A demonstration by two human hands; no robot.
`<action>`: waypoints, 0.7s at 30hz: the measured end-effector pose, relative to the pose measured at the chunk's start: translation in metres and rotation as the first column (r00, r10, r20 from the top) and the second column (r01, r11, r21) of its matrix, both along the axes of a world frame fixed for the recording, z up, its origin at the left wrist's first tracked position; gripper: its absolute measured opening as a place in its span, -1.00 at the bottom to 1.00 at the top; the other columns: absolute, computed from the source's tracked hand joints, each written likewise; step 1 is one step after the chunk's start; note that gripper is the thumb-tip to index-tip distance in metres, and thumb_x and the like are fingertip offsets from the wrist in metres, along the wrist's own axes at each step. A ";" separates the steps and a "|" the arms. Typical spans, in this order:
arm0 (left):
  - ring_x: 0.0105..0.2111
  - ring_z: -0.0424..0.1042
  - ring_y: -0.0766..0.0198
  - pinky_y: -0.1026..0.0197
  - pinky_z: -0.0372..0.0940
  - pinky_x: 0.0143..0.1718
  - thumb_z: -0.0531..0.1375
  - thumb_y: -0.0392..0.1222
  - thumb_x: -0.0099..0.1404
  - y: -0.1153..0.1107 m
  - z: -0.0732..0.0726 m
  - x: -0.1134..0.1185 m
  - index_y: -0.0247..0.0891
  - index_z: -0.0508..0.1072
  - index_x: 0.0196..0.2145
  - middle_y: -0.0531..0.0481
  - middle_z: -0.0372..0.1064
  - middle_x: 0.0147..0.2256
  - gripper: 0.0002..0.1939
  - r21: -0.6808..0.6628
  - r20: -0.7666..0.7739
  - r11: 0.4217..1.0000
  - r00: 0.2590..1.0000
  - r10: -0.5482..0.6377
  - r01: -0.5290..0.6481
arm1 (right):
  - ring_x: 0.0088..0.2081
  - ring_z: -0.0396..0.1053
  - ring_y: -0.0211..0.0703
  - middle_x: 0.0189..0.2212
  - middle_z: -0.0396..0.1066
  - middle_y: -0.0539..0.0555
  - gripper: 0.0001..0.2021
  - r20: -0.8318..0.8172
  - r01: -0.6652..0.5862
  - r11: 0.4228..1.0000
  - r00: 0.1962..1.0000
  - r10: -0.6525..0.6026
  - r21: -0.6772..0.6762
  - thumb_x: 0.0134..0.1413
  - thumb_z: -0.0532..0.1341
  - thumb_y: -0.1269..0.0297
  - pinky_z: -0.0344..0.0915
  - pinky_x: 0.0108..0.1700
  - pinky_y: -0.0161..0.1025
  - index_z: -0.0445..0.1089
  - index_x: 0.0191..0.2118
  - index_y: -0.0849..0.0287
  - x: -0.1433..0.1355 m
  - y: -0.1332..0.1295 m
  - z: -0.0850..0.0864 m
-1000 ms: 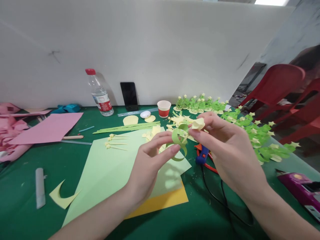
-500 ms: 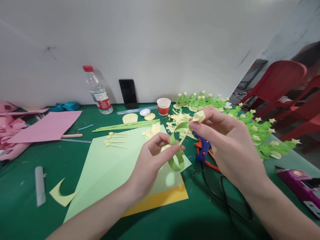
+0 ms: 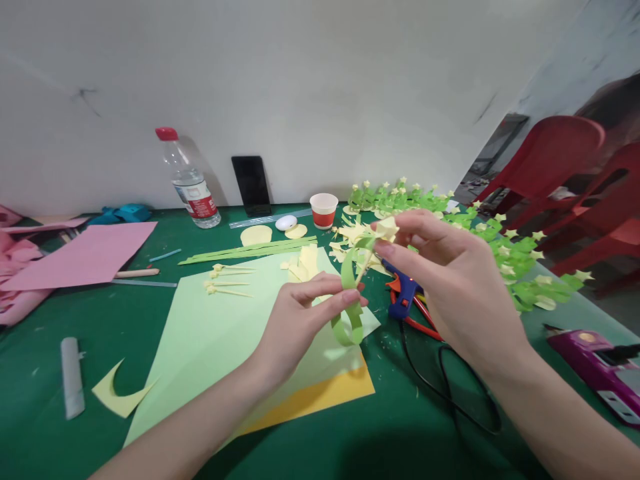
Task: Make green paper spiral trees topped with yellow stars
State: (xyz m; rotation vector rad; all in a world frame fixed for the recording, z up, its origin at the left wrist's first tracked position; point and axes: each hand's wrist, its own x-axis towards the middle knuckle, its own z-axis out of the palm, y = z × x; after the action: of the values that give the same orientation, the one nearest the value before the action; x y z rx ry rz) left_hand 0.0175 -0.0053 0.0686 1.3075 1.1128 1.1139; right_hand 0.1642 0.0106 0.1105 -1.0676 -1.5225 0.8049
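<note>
My left hand point(image 3: 310, 327) pinches a curled green paper strip point(image 3: 347, 330) against a thin pale stem, with the strip's loops hanging below the fingertips. My right hand point(image 3: 445, 273) grips a pale yellow paper star point(image 3: 386, 229) at the stem's upper end, between thumb and forefinger. The strip's upper end reaches up to the star. Beneath both hands lie light green paper sheets point(image 3: 200, 347) and a yellow-orange sheet point(image 3: 310, 400). Behind my right hand, a blue glue gun point(image 3: 401, 303) is partly hidden. Several small stars on sticks point(image 3: 227, 287) rest on the green sheet.
Many finished green paper plants with stars point(image 3: 505, 260) stand at the right. Along the wall are a water bottle point(image 3: 193, 190), a phone point(image 3: 251, 185) and a paper cup point(image 3: 324, 211). A purple power strip point(image 3: 595, 373) and a black cord point(image 3: 425, 383) lie at right; pink paper point(image 3: 85, 257) at left.
The star and the upper end of the strip have tilted slightly, and both hands keep their pinch. The whole view has shifted a little, so the table things appear further left.
</note>
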 end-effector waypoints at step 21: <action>-0.37 0.44 0.20 0.15 0.28 -0.23 0.13 -0.16 0.18 0.000 -0.050 -0.006 -0.23 0.42 -0.46 -0.04 0.49 -0.40 -0.87 -0.287 0.098 0.957 0.993 0.064 -0.033 | -0.79 -0.05 -0.49 -0.80 0.03 -0.21 -0.58 0.505 0.328 0.639 0.856 0.111 -0.696 0.17 0.02 0.09 0.00 -0.70 -0.45 0.16 -0.62 0.24 0.064 0.035 -0.095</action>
State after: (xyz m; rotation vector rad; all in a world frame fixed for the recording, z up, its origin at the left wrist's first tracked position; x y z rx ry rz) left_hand 0.0116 -0.0051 0.0185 0.9891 1.1818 1.0039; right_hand 0.2280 0.0460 0.0157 -2.1496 -1.5182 1.1954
